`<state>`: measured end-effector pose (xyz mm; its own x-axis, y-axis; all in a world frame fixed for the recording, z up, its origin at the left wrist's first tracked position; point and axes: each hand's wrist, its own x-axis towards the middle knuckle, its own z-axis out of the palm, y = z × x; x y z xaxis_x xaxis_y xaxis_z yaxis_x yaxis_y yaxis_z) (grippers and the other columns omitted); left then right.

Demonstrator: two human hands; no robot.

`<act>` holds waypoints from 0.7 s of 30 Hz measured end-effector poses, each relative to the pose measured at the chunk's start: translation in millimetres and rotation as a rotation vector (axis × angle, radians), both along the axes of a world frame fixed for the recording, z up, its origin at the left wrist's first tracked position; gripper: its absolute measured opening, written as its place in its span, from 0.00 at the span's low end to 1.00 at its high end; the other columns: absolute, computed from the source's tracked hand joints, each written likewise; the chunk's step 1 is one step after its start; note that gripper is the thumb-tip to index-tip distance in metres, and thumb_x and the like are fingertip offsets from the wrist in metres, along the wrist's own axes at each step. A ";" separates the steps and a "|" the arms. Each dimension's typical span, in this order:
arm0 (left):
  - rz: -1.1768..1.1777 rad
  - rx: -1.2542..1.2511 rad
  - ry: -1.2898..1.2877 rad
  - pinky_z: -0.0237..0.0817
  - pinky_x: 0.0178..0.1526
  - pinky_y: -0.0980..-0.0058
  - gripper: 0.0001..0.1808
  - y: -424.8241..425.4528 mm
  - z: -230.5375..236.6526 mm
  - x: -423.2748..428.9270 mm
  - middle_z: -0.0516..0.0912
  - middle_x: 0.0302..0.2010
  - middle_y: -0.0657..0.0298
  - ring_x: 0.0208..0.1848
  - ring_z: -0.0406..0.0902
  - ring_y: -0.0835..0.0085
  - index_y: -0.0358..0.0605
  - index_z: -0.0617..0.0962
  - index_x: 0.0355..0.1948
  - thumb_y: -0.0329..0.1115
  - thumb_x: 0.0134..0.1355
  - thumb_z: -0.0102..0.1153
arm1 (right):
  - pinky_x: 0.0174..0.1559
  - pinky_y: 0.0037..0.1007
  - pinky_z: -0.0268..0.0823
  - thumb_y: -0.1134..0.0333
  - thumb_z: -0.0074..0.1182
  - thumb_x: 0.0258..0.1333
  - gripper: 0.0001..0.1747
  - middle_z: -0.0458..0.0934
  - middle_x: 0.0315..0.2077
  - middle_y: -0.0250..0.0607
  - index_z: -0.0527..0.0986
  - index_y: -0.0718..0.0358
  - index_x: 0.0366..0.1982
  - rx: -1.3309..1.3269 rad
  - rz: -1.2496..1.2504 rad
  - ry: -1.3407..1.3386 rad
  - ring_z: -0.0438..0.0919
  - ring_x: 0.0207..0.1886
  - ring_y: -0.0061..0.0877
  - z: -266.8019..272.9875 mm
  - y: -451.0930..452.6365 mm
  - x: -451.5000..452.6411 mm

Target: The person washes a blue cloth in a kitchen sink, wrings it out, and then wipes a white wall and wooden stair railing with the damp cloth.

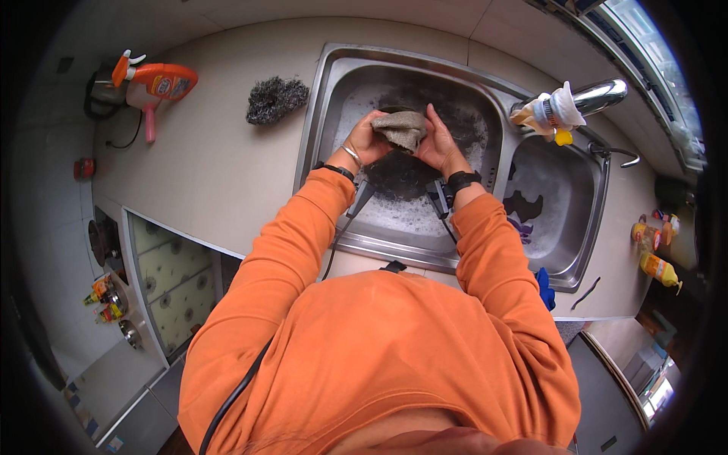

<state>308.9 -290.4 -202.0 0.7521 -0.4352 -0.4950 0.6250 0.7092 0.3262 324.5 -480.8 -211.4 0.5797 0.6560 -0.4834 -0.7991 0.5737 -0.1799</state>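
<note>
Over the large basin of a stainless steel double sink [310,128], my left hand [367,142] and my right hand [441,142] hold a bunched grey-brown cloth [401,129] between them. The fingers of my left hand close on its left side; my right hand supports the right side with its thumb raised. Something dark shows at the cloth's upper edge, too hidden to name. Below, dark murky water with white suds [398,222] fills the basin. Small dark modules on cables hang at both wrists.
A steel wool scourer [277,100] and an orange spray bottle [162,82] lie on the left counter. The faucet [600,98], wrapped in cloth, reaches over the divider. Dark and purple pieces [523,206] lie in the small basin; bottles [660,270] are at the far right.
</note>
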 end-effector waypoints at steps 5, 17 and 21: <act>0.000 0.308 0.131 0.58 0.57 0.58 0.24 -2.3 1.3 4.4 0.73 0.49 0.57 0.52 0.69 0.65 0.44 0.72 0.46 0.52 0.59 0.48 | 0.38 0.24 0.69 0.56 0.60 0.50 0.17 0.78 0.33 0.35 0.75 0.61 0.35 -0.463 -0.193 -0.272 0.76 0.35 0.24 10.2 13.4 4.4; 0.074 0.260 0.293 0.70 0.40 0.65 0.16 -52.5 -27.0 -13.6 0.78 0.36 0.61 0.37 0.77 0.65 0.46 0.73 0.41 0.46 0.63 0.47 | 0.36 0.46 0.67 0.51 0.47 0.55 0.21 0.77 0.28 0.57 0.74 0.64 0.26 -1.821 0.027 -1.071 0.74 0.35 0.53 21.4 38.4 2.2; 0.138 0.510 0.110 0.69 0.42 0.64 0.19 -36.1 -2.1 -2.9 0.77 0.41 0.60 0.41 0.76 0.65 0.44 0.72 0.45 0.48 0.63 0.48 | 0.44 0.42 0.65 0.46 0.46 0.54 0.27 0.76 0.35 0.59 0.75 0.66 0.36 -1.790 0.112 -0.848 0.73 0.43 0.52 -27.9 -18.3 18.7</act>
<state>306.0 -326.6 -204.1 0.7167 -0.0194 -0.6971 0.5874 0.5556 0.5884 343.2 -499.2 -239.2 0.9730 -0.1353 -0.1870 -0.2275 -0.6989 -0.6781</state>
